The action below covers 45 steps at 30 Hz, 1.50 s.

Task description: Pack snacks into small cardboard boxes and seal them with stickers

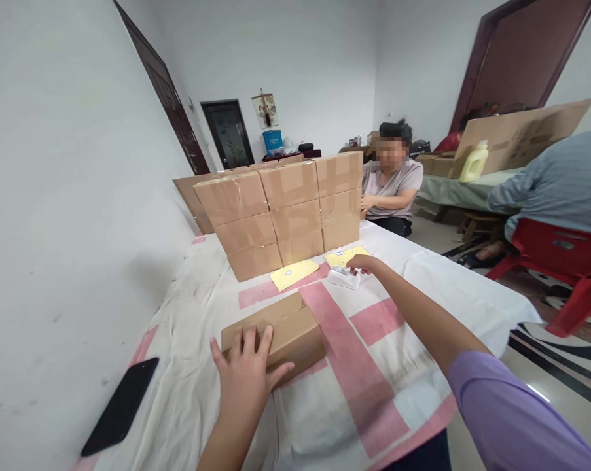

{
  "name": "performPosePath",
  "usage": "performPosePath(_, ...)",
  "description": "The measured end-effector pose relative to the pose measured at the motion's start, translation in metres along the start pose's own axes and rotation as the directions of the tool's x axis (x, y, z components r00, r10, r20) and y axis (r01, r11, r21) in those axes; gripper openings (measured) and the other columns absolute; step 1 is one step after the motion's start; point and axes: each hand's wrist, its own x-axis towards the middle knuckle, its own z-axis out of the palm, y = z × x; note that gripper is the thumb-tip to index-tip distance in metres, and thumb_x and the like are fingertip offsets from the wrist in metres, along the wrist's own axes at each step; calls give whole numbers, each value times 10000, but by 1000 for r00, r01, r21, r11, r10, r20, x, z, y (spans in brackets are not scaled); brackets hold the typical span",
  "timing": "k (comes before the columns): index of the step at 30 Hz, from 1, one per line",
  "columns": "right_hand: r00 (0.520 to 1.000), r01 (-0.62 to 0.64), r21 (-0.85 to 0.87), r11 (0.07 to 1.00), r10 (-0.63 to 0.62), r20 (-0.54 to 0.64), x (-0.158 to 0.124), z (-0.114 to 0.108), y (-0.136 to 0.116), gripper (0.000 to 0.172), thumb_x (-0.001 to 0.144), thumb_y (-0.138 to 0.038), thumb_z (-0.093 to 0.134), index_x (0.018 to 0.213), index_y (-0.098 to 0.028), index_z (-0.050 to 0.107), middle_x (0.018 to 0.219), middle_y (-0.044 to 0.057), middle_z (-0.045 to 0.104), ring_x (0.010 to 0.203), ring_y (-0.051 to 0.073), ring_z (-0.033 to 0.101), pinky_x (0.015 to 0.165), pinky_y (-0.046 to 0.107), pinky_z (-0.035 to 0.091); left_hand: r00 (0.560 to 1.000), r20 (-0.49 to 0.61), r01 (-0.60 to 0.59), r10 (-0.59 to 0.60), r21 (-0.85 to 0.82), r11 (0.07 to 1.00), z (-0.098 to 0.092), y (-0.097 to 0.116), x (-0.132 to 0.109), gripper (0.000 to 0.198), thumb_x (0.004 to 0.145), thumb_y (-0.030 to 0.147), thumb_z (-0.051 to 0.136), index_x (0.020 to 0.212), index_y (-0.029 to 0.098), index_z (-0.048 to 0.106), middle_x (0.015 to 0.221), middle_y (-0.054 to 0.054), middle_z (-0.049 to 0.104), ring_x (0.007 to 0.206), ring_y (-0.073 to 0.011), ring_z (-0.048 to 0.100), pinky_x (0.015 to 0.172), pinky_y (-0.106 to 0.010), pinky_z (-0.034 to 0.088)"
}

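A taped brown cardboard box (pixel 285 330) lies on the white and pink cloth in front of me. My left hand (pixel 246 373) rests flat on its near corner, fingers spread. My right hand (pixel 362 263) reaches far forward and curls over a small white object (pixel 344 278) on the cloth, touching its top; whether it grips it is unclear. Two yellow envelopes, one (pixel 293 273) left of that object and one (pixel 347 255) just behind it, lie before a stacked wall of taped cardboard boxes (pixel 280 212).
A black phone (pixel 121 405) lies at the cloth's left edge by the white wall. A seated person (pixel 391 183) faces me behind the boxes. Another person (pixel 560 183) sits on a red plastic chair (pixel 560 261) at right. A yellow jug (pixel 474 161) stands on a far table.
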Motion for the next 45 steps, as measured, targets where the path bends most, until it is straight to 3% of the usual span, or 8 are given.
performPosePath(3, 999, -36, 1, 999, 36, 33, 6, 4, -3, 287, 964, -363, 646, 1105, -112, 649, 1032, 89, 670, 836, 170, 652, 717, 321, 565, 1000, 12, 4, -4, -24, 1000, 3, 0, -4, 599, 851, 595, 664, 1354, 271, 633, 1361, -189, 631, 1260, -416, 560, 1124, -795, 26)
performPosePath(6, 997, -62, 18, 998, 61, 44, 9, 9, -2, 254, 944, -370, 656, 939, -118, 629, 794, 23, 608, 614, 103, 536, 542, 234, 447, 1000, 17, 18, -17, -36, 999, 8, -1, -5, 621, 838, 612, 668, 1360, 277, 627, 1365, -195, 626, 1277, -434, 544, 1103, -819, 9)
performPosePath(9, 998, -55, 50, 997, 54, 26, 11, 15, 1, 220, 934, -352, 633, 888, -143, 585, 677, -21, 525, 508, 84, 443, 462, 212, 342, 999, 15, 30, -29, -49, 998, 13, -2, -4, 626, 835, 622, 663, 1360, 283, 627, 1362, -194, 625, 1287, -442, 533, 1089, -834, -8)
performPosePath(12, 1000, -25, 102, 994, 26, -7, 12, 18, 5, 179, 877, -293, 661, 873, -147, 559, 618, -20, 495, 464, 89, 419, 434, 224, 304, 999, 24, 35, -34, -53, 998, 15, -1, -5, 635, 835, 615, 671, 1375, 286, 613, 1380, -195, 613, 1301, -440, 522, 1083, -839, -23)
performPosePath(22, 993, 77, 344, 936, -42, -110, 15, 25, 22, 197, 812, -224, 708, 907, -119, 571, 566, -18, 504, 450, 95, 441, 429, 228, 349, 999, 1, 35, -35, -57, 998, 11, 1, -8, 604, 857, 581, 664, 1377, 277, 612, 1379, -197, 611, 1299, -420, 517, 1099, -826, -22)
performPosePath(27, 975, 204, 514, 833, -128, -180, 11, 33, 38, 115, 788, -163, 676, 821, -128, 571, 546, -17, 507, 435, 82, 437, 420, 215, 377, 999, 8, 35, -35, -48, 998, 10, 2, -8, 612, 862, 565, 664, 1385, 253, 606, 1393, -205, 603, 1306, -423, 514, 1090, -831, -24)
performPosePath(34, 937, 348, 713, 609, -243, -250, 8, 47, 65, 136, 695, -165, 650, 685, -189, 516, 496, -11, 517, 461, 135, 534, 472, 258, 520, 997, 23, 73, -72, -40, 997, 6, 5, -8, 559, 880, 536, 655, 1377, 282, 614, 1416, -182, 598, 1307, -406, 530, 1108, -820, 13)
performPosePath(45, 877, 449, 831, 327, -340, -340, 20, 67, 90, 196, 609, -208, 666, 636, -211, 472, 548, -2, 592, 527, 130, 587, 554, 245, 557, 998, -15, 52, -53, -33, 998, 4, 4, -9, 552, 877, 549, 655, 1350, 266, 632, 1413, -191, 603, 1289, -403, 557, 1118, -803, 30)
